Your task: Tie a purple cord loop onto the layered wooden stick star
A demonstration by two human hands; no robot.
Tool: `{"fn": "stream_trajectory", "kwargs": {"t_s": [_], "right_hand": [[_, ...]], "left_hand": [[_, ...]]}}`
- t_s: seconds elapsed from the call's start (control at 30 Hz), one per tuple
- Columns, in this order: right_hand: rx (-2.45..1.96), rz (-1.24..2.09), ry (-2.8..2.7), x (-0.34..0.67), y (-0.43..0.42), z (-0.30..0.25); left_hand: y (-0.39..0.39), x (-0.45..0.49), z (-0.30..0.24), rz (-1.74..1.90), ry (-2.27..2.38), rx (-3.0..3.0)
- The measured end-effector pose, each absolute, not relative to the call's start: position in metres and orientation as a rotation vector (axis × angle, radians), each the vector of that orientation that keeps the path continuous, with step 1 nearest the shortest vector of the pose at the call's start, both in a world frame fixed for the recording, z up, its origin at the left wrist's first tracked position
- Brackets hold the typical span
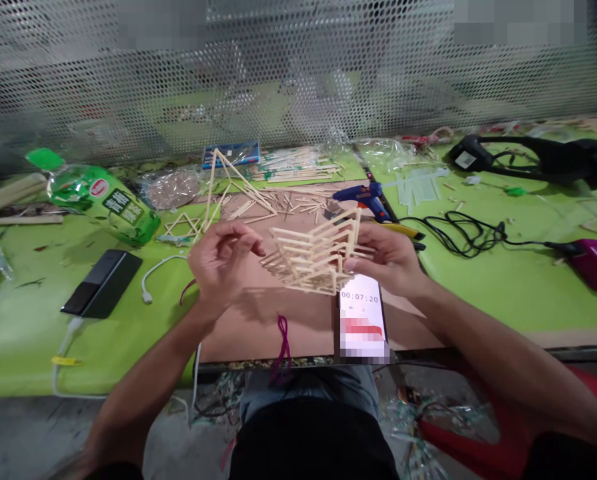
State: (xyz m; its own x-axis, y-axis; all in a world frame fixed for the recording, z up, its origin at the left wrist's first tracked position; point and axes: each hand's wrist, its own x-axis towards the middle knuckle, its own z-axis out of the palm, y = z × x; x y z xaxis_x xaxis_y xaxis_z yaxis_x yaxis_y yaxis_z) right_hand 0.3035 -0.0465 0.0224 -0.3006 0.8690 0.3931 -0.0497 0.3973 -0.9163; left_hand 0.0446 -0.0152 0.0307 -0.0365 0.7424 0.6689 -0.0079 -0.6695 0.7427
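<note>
A stacked lattice of thin wooden sticks [311, 257] hangs above the brown board in front of me. My right hand [391, 257] grips its right side, thumb in front and fingers behind. Just to the left of the lattice is my left hand [224, 257], its fingers curled in toward the thumb. Whether a small thing lies between those fingertips cannot be made out. Beneath the lattice a phone [363, 320] shows a running timer. A tall triangular stick frame [213, 190] stands behind my left hand, with a star-shaped stick piece [183, 227] beside it.
A blue glue gun [361, 193] lies behind the lattice near loose sticks [293, 202]. On the left are a green bottle [98, 197] and a dark power bank [102, 283]. Black cable [465, 233] and a black headset-like object [533, 160] occupy the right. Perforated metal [288, 73] closes the back.
</note>
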Motion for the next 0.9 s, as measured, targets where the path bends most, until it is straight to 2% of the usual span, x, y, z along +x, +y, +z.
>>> {"fn": "stream_trajectory", "kwargs": {"t_s": [0.23, 0.37, 0.53, 0.67, 0.9], "right_hand": [[-0.741, 1.231, -1.513, 0.313, -0.037, 0.019], [-0.739, 1.164, -1.617, 0.311, -0.040, 0.022], [-0.818, 0.762, -1.774, 0.308, -0.051, 0.022], [-0.826, 0.436, -1.888, 0.305, -0.057, 0.023], [-0.739, 0.162, -1.989, 0.299, -0.058, 0.028]], "left_hand": [[-0.004, 0.032, 0.029, 1.645, 0.778, 1.879], [-0.014, 0.033, 0.036, 1.614, 0.728, 2.139], [-0.031, 0.042, 0.045, 1.521, 0.808, 2.392], [-0.035, 0.045, 0.041, 1.595, 0.899, 2.440], [-0.034, 0.044, 0.037, 1.622, 0.913, 2.471]]}}
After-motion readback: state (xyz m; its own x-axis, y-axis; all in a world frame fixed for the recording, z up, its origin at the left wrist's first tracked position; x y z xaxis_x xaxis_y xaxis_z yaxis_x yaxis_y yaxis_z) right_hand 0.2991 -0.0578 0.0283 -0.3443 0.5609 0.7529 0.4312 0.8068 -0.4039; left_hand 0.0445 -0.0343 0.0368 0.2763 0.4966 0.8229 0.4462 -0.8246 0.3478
